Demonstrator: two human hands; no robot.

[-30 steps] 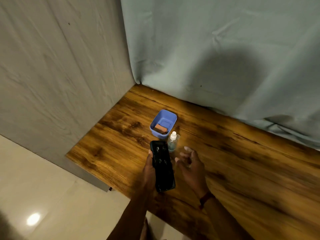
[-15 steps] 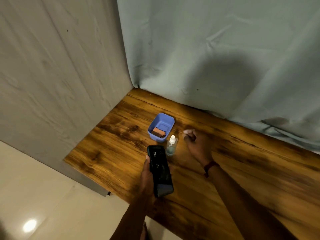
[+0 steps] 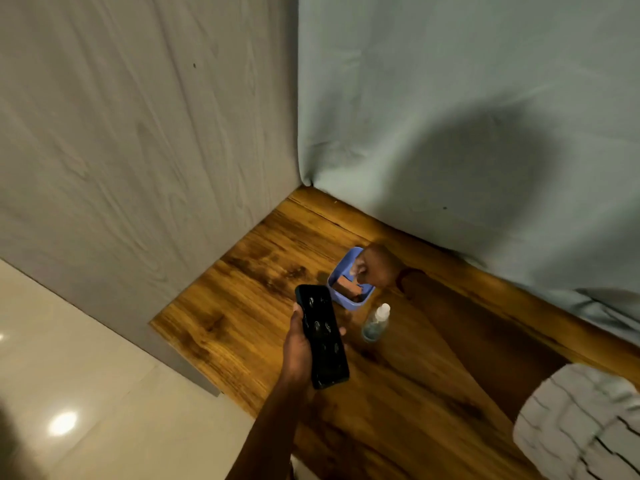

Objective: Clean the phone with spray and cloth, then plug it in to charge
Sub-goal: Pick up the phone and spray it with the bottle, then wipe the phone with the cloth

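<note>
My left hand (image 3: 298, 348) holds a black phone (image 3: 323, 336) screen-up over the wooden table (image 3: 242, 306); smudges show on the glass. A small blue tub (image 3: 337, 275) stands behind the phone with a folded brown cloth (image 3: 348, 289) inside. My right hand (image 3: 375, 266) reaches over the tub's far rim, fingertips down near the cloth; whether it grips the cloth is unclear. A small clear spray bottle (image 3: 375, 323) with a white cap stands upright to the right of the phone, untouched.
A grey wall panel (image 3: 138, 150) bounds the table's left side and a pale green curtain (image 3: 467, 116) hangs behind it. My white checked sleeve (image 3: 578, 424) is at the lower right. Pale floor tiles (image 3: 86, 393) lie left of the table edge.
My right hand has moved from beside the phone, past the spray bottle, to the blue tub. The left hand keeps hold of the phone.
</note>
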